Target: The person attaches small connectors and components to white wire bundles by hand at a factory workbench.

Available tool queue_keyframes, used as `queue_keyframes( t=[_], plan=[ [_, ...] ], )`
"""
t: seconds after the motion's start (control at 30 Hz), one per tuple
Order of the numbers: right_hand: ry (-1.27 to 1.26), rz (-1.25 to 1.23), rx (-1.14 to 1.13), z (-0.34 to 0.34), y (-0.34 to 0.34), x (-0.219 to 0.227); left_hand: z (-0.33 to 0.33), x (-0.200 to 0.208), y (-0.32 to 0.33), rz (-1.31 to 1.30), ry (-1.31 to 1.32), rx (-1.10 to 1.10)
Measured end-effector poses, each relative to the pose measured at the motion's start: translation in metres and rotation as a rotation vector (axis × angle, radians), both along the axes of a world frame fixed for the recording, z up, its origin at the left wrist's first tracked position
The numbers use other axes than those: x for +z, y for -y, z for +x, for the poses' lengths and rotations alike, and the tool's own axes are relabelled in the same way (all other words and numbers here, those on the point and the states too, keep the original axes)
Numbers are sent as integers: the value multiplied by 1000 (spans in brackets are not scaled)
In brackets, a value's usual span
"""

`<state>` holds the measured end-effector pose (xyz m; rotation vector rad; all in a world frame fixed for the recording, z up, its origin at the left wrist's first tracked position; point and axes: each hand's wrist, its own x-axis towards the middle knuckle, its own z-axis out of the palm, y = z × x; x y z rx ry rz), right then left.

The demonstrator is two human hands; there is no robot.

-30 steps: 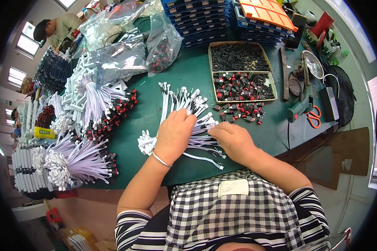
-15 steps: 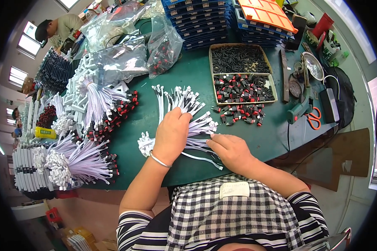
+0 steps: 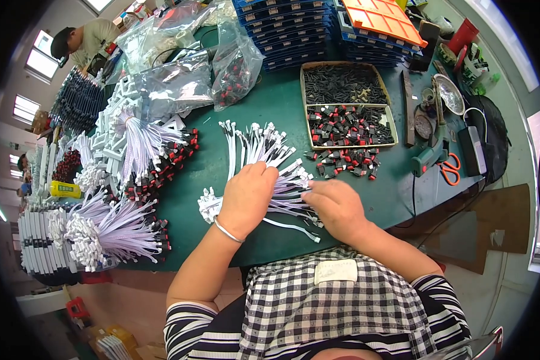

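Observation:
A bundle of thin white cables [image 3: 229,150] with white plug ends lies fanned out on the green table in front of me. My left hand [image 3: 246,195] rests over its middle, fingers curled down on the cables; the fingertips are partly hidden. At the right-hand ends of the bundle, my right hand [image 3: 337,209] has thumb and fingers drawn together around cable ends. A cluster of white connectors [image 3: 209,205] sticks out left of my left wrist. One loose cable [image 3: 291,230] runs below both hands toward the table's near edge.
A cardboard box [image 3: 396,129] holds black pins and red-black switches, with more switches [image 3: 345,162] spilled before it. Finished-looking cable bundles [image 3: 117,234] pile up left. Orange scissors [image 3: 449,169] and a green glue gun [image 3: 432,157] lie right. Blue trays [image 3: 285,36] stack behind; a co-worker [image 3: 90,42] bends far left.
My left hand has shifted slightly down and right over the bundle. My right hand has risen a little, its fingers more bunched at the cable ends, and some cables have spread.

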<state>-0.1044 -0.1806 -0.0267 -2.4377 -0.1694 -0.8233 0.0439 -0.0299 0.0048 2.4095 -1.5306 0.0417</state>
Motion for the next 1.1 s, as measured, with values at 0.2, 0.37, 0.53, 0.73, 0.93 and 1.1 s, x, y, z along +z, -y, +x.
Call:
queue_keyframes(
  t=[0.2, 0.37, 0.53, 0.73, 0.93, 1.1],
  plan=[
    [23, -16, -159, 4, 12, -1, 1, 1, -4, -45, -59, -9],
    [-58, 44, -135, -1, 10, -4, 2, 8, -6, -95, -185, -37],
    [-66, 43, -134, -2, 8, -3, 2, 14, -7, -47, -207, -83],
    [-32, 56, -100, -3, 10, -5, 5, 7, -10, -130, -212, -41],
    [-82, 34, -70, -3, 9, -8, 3, -4, -9, -233, -186, 15],
    [-127, 96, -14, -1, 10, -8, -1, -1, -10, -178, -211, 10]
  ],
)
